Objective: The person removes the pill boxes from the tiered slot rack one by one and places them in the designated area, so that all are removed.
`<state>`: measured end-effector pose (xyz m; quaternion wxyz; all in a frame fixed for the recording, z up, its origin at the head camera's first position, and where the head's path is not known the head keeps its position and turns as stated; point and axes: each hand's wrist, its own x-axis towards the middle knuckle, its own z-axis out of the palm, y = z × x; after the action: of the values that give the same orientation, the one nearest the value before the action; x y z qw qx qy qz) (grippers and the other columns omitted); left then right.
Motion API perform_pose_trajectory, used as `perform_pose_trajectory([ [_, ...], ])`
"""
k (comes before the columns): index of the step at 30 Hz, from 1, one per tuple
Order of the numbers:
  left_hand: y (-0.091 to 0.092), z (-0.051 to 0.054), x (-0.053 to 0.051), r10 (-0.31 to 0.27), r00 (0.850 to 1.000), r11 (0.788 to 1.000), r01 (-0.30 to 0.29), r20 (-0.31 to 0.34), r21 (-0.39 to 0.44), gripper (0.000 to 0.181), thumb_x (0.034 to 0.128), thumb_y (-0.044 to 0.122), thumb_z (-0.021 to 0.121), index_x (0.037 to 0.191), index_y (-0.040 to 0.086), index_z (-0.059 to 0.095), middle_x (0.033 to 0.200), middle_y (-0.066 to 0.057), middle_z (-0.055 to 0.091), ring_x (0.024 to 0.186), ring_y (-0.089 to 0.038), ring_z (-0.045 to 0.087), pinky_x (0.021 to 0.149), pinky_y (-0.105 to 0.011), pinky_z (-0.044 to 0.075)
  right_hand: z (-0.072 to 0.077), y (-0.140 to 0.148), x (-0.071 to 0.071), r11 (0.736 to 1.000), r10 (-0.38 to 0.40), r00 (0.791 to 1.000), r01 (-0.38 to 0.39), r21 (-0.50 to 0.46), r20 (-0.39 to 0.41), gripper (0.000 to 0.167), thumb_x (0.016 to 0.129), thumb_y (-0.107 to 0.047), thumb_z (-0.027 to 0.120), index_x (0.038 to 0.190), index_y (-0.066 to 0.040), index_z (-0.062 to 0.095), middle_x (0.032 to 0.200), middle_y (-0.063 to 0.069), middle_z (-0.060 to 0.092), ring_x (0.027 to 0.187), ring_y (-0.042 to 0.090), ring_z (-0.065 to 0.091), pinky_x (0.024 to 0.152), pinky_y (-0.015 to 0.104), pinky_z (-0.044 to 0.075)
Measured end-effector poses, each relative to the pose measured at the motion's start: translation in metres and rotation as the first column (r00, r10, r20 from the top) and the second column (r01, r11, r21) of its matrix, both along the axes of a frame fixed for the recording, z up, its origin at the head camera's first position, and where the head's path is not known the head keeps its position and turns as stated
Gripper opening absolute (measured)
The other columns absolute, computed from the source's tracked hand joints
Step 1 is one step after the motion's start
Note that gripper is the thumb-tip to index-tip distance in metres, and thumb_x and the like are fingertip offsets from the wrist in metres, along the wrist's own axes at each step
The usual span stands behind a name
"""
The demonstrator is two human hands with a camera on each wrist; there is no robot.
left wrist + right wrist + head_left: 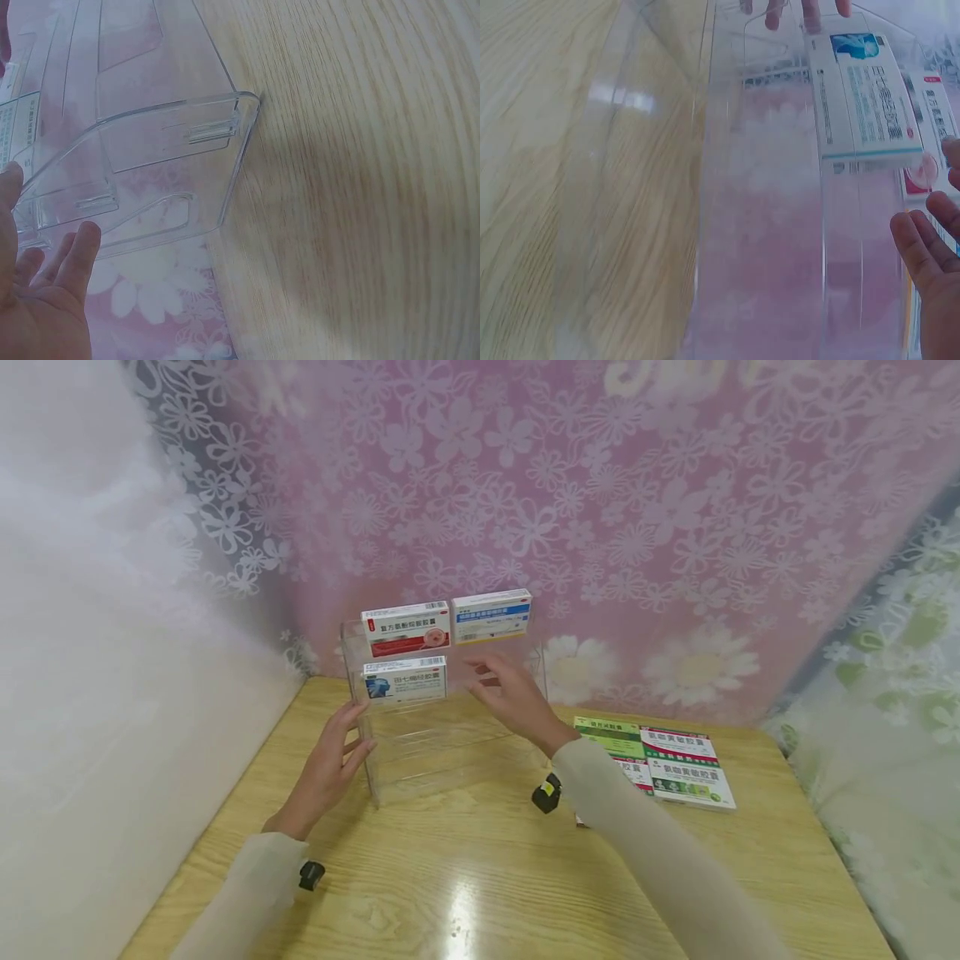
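- At the far left, a pale off-white sleeve [247, 893] leads to the left hand [324, 768]; its fingers are loosely extended, touching the left side panel of the rack
- Next, from where I stand, a clear plastic tiered display rack [442, 752] is upright on the yellowish wood-grain table [420, 877], before a pink backdrop printed with white flowers [465, 502]
- On its top tier, 2 thin cardboard boxes stand side by side: at left a white-and-red box [408, 629], at right a white-and-blue box with a yellow lower edge [491, 617]
- 1 tier down, below the white-and-red box and near the left hand, stands a white box with a blue picture [405, 681]
- The right hand [513, 697] is just below the white-and-blue box, fingers relaxed and apart, gripping nothing; I cannot tell whether it touches the rack
- Farther right, a lime-green cardboard box [611, 735] and several white boxes with coloured bands [678, 743] lie flat, close together, on the table
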<state>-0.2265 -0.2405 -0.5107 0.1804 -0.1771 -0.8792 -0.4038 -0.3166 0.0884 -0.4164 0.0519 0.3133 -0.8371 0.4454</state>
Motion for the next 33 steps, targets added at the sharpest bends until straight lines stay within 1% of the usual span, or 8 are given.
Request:
perform_pose_trajectory([
  [3,0.001,0.001,-0.001,-0.005,1.000,1.000,0.005,-0.002,0.002,0.067,0.1102,0.004,0.063,0.170,0.011,0.032,0.173,-0.029,0.028,0.143,-0.056,0.052,0.107,-0.067,0.058,0.002,-0.020,-0.005,1.000,0.014,1.000,-0.014,-0.006,0.007,0.043,0.111,-0.017,0.067,0.153,-0.013,0.061,0.152,0.010,0.061,0.134,0.029,0.063,0.115,0.045,0.059],
  [7,0.002,0.001,0.000,-0.007,1.000,1.000,0.007,-0.002,0.003,0.066,0.1098,0.003,0.063,0.169,0.009,0.033,0.173,-0.030,0.028,0.143,-0.056,0.052,0.107,-0.065,0.058,0.002,-0.040,-0.010,1.000,0.013,0.999,-0.013,0.006,0.045,0.044,0.112,-0.021,0.065,0.155,-0.017,0.060,0.149,0.006,0.059,0.132,0.026,0.065,0.114,0.041,0.059],
  [14,0.002,0.001,0.001,-0.002,1.000,1.000,0.002,0.025,0.002,0.065,0.1104,0.006,0.063,0.168,0.009,0.033,0.173,-0.031,0.026,0.143,-0.056,0.051,0.108,-0.064,0.058,0.003,-0.058,-0.012,0.999,-0.024,0.999,0.023,0.024,0.046,0.038,0.110,-0.021,0.069,0.147,-0.013,0.068,0.131,0.008,0.055,0.122,0.029,0.071,0.104,0.035,0.064],
  [17,0.001,-0.001,0.000,0.005,1.000,1.000,-0.005,0.030,0.001,0.065,0.1107,0.007,0.063,0.168,0.011,0.033,0.174,-0.029,0.026,0.144,-0.055,0.051,0.109,-0.064,0.058,0.004,-0.060,-0.012,0.999,-0.030,0.999,0.028,0.038,0.042,0.034,0.111,-0.018,0.067,0.145,-0.012,0.067,0.133,0.009,0.058,0.122,0.028,0.071,0.103,0.034,0.065],
  [20,0.000,-0.003,-0.001,0.005,1.000,1.000,-0.005,0.023,0.007,0.066,0.1107,0.007,0.063,0.169,0.011,0.033,0.174,-0.029,0.026,0.144,-0.055,0.051,0.109,-0.064,0.058,0.009,-0.058,-0.010,0.999,-0.031,0.999,0.030,0.024,0.040,0.034,0.112,-0.016,0.064,0.146,-0.010,0.065,0.137,0.010,0.063,0.123,0.028,0.071,0.104,0.035,0.064],
  [24,-0.002,-0.004,-0.002,0.004,1.000,1.000,-0.004,0.011,0.011,0.065,0.1104,0.006,0.064,0.168,0.009,0.034,0.173,-0.029,0.027,0.143,-0.055,0.052,0.108,-0.064,0.058,0.019,-0.045,-0.008,0.999,-0.054,0.998,0.054,0.007,-0.014,0.034,0.113,-0.016,0.062,0.146,-0.008,0.065,0.137,0.013,0.066,0.125,0.028,0.070,0.107,0.038,0.063],
  [29,-0.002,-0.004,-0.002,0.009,1.000,1.000,-0.010,0.006,0.007,0.065,0.1103,0.007,0.064,0.168,0.010,0.034,0.173,-0.028,0.028,0.143,-0.055,0.052,0.107,-0.064,0.059,0.033,-0.018,-0.005,0.996,-0.084,0.994,0.084,-0.004,-0.068,0.033,0.112,-0.016,0.063,0.144,-0.007,0.066,0.136,0.014,0.065,0.125,0.030,0.069,0.109,0.043,0.062],
  [33,-0.001,-0.006,-0.001,0.004,1.000,1.000,-0.004,-0.003,0.005,0.066,0.1105,0.007,0.064,0.169,0.012,0.034,0.173,-0.029,0.028,0.142,-0.056,0.052,0.107,-0.064,0.059,0.040,0.010,-0.001,0.994,-0.111,0.988,0.111,-0.001,-0.104,0.034,0.112,-0.015,0.064,0.145,-0.008,0.066,0.137,0.014,0.066,0.123,0.031,0.070,0.105,0.047,0.065],
])
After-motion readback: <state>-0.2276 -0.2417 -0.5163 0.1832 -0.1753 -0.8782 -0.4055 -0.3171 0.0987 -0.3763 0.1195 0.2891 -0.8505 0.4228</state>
